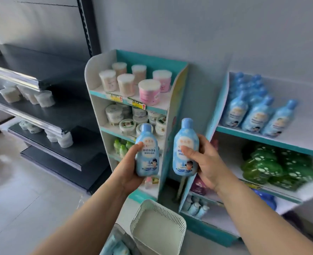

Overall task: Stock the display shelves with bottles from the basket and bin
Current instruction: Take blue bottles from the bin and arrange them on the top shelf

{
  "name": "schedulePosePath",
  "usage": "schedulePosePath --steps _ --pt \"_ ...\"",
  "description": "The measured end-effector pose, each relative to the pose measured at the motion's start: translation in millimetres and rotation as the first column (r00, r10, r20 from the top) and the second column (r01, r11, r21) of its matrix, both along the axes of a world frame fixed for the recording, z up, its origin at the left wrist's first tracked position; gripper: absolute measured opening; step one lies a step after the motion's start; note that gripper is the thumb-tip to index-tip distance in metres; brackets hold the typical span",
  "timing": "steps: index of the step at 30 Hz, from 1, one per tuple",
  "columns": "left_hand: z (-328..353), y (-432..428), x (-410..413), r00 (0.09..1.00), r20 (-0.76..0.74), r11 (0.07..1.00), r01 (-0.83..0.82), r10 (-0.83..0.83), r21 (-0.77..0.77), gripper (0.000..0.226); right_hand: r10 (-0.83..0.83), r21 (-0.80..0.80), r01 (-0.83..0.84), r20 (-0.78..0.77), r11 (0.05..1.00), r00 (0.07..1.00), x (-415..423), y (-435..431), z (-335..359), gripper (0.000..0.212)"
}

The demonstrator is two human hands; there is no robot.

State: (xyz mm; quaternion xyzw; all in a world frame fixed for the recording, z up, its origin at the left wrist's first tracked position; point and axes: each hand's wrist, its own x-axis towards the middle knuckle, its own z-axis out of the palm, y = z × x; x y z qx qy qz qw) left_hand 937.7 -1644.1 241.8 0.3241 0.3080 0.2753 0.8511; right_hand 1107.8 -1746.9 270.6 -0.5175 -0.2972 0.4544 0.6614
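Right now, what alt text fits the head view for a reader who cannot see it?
Two pale blue plastic bottles are held upright, one gripped by the left hand, the other by the right hand, before white-and-teal display shelves. Matching blue bottles stand on the right unit's top shelf; a white perforated plastic basket sits below the arms.

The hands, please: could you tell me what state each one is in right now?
Left hand: grips the left blue bottle.
Right hand: grips the right blue bottle.
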Motion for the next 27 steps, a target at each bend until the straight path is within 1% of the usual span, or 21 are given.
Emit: schedulePosePath --steps 1,4,6,10,13,17,20,24,27 --pt "7 -4 12 1.000 -0.002 0.999 0.027 -0.027 0.021 0.037 -0.036 0.011 0.035 0.023 0.999 0.999 10 -6 2 0.096" --pt "17 -13 50 0.995 -0.048 0.981 0.097 -0.090 0.170 0.049 -0.123 0.025 0.122 0.097 0.992 0.988 42 -27 13 0.089" --pt "25 -21 78 0.993 -0.060 0.952 0.116 -0.103 0.284 0.047 -0.193 0.037 0.189 0.154 0.981 0.969 66 -43 22 0.076" --pt "42 -35 137 0.990 -0.075 0.873 0.138 -0.116 0.468 0.045 -0.319 0.103 0.303 0.258 0.947 0.912 119 -71 39 0.064" --pt "57 -47 181 0.991 -0.038 0.850 0.128 -0.126 0.510 0.049 -0.370 0.147 0.340 0.342 0.929 0.864 166 -90 55 0.057" --pt "80 -58 230 0.997 -0.003 0.821 0.070 -0.083 0.566 0.049 -0.442 0.258 0.365 0.390 0.894 0.808 231 -108 85 0.050" --pt "91 -61 258 0.999 -0.011 0.781 0.040 -0.042 0.623 0.044 -0.495 0.313 0.392 0.408 0.865 0.767 281 -111 99 0.048" --pt "97 -67 285 1.000 0.002 0.778 -0.016 0.019 0.628 0.046 -0.499 0.313 0.393 0.450 0.865 0.741 339 -98 96 0.047" --pt "92 -73 298 0.998 0.027 0.783 -0.065 0.061 0.618 0.056 -0.428 0.243 0.353 0.462 0.903 0.777 371 -76 77 0.044"
